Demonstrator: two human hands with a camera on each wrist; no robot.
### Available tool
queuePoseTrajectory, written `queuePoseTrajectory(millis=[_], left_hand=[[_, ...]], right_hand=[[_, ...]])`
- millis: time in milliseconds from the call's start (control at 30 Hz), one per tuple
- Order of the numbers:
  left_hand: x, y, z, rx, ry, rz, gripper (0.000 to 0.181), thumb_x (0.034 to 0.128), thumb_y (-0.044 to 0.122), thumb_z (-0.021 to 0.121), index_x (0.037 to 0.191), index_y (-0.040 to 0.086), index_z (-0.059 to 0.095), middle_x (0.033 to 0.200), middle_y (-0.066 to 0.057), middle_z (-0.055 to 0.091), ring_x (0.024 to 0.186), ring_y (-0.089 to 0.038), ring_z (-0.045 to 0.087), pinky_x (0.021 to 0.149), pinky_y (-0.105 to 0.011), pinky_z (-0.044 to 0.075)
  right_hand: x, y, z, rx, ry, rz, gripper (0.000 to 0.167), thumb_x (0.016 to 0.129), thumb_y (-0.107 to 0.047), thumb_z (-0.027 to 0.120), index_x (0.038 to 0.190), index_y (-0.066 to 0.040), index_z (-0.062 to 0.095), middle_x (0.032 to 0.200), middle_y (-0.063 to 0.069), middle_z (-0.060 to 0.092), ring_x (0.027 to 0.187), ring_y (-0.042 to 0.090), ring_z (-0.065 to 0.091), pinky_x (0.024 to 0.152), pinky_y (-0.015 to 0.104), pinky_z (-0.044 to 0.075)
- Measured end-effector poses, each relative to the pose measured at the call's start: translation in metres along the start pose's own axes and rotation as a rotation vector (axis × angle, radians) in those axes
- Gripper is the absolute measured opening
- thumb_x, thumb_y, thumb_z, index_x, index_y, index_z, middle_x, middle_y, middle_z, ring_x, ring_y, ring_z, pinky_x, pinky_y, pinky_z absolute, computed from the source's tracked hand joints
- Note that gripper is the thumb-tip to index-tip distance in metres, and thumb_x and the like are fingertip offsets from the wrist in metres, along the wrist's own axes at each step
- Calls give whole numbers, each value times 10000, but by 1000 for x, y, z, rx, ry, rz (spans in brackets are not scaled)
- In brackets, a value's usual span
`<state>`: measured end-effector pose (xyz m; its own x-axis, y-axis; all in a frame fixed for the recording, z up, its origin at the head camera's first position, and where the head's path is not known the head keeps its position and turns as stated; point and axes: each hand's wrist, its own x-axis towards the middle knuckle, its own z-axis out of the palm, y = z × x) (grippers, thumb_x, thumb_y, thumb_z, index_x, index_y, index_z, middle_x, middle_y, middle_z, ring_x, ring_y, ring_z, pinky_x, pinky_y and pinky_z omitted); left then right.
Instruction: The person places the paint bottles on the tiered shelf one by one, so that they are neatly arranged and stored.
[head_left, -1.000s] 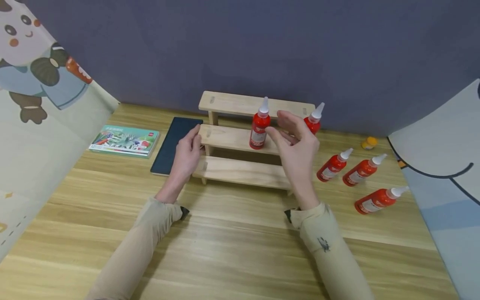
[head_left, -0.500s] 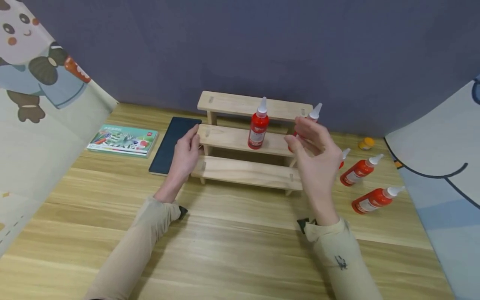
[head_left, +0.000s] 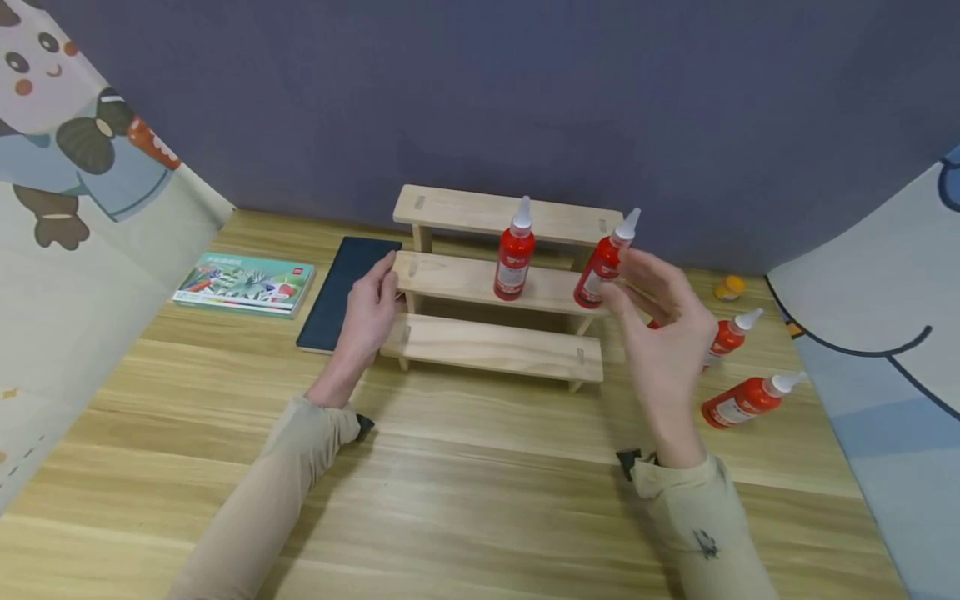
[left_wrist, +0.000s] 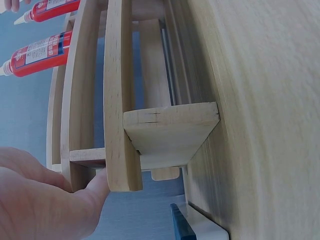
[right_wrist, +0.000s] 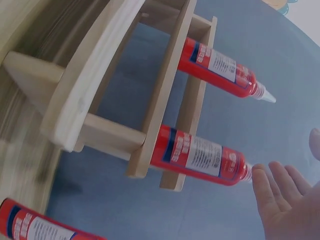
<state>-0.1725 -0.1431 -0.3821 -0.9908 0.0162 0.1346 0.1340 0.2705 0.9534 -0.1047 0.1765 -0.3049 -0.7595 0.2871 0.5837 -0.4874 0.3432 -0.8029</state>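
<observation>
A three-tier wooden rack (head_left: 495, 343) stands on the table. My left hand (head_left: 371, 307) holds the left end of its middle tier, thumb and fingers around the board in the left wrist view. Two red squeeze bottles with white nozzles stand upright on that tier: one bottle (head_left: 513, 260) near the middle, another bottle (head_left: 597, 273) at the right end. Just right of the second bottle is my right hand (head_left: 667, 333), fingers loosely bent and holding nothing; in the right wrist view the hand (right_wrist: 290, 202) appears beside the nozzle. Whether it touches the bottle I cannot tell.
Right of the rack are more red bottles, including one bottle (head_left: 742, 402) in front and another bottle (head_left: 726, 340) partly covered by my right hand. A small yellow jar (head_left: 729, 288) is farther back. At left lie a dark notebook (head_left: 341, 287) and an illustrated pad (head_left: 247, 285).
My right hand has moved right, away from the middle bottle and past the right-end one, which now shows more fully. The left hand has stayed on the rack.
</observation>
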Motion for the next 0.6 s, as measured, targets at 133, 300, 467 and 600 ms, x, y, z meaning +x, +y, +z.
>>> queuePoseTrajectory(millis=[133, 300, 467, 600], left_hand=[[0, 1, 0, -3, -1, 0, 507, 1194, 178, 354, 1673, 13, 316, 705, -12, 372, 489, -59, 268, 1075, -434, 547], [0, 1, 0, -4, 0, -5, 509, 1194, 185, 356, 1673, 17, 318, 691, -4, 363, 480, -61, 260, 1070, -435, 551], [0, 2, 0, -9, 4, -3, 509, 1193, 188, 363, 1673, 24, 321, 669, 5, 353, 469, -66, 254, 1078, -453, 546], [0, 1, 0, -11, 3, -8, 508, 1194, 191, 364, 1675, 33, 322, 658, 11, 346, 466, -68, 254, 1082, -445, 543]], right_hand=[[-1, 4, -7, -25, 4, -2, 407, 903, 50, 849, 1296, -16, 766, 1243, 92, 767, 1125, 195, 728, 986, 317, 595], [0, 9, -17, -44, 15, 3, 411, 906, 54, 842, 1304, 4, 755, 1266, 119, 757, 1138, 185, 723, 988, 298, 591], [3, 12, -23, -76, 25, 41, 410, 920, 13, 845, 1319, -19, 753, 1277, 66, 758, 1154, 164, 715, 994, 292, 587], [5, 16, -29, -92, 24, 55, 411, 935, -7, 839, 1334, -23, 744, 1292, 48, 752, 1178, 178, 708, 1007, 301, 582]])
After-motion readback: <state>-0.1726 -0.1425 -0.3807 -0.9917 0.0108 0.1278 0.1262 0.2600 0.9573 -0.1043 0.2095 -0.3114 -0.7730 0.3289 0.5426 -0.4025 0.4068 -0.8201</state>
